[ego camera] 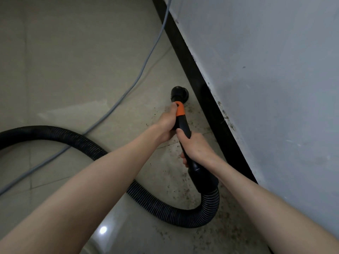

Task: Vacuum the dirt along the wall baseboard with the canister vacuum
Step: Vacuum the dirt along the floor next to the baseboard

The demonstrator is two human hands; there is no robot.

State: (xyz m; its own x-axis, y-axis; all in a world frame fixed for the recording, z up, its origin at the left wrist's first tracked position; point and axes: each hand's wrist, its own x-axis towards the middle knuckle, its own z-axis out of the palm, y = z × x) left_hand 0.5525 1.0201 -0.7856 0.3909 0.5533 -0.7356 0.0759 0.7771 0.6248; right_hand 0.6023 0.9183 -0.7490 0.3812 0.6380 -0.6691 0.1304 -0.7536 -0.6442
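Both hands clamped on smooth black wand: left hand by orange collar, right hand lower. Ribbed hose loops over glossy tile; gritty dirt along black baseboard.

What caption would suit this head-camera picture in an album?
Both hands, left hand and right hand, grip the vacuum wand, nozzle near the black baseboard above scattered dirt.

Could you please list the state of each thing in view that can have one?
Left hand: grips the wand near its orange collar.
Right hand: grips the wand lower down.
Wand: held, angled at the floor.
Nozzle: at the floor beside the baseboard.
Hose: curved across the floor.
Cable: lying loose.
Dirt: scattered along the baseboard.
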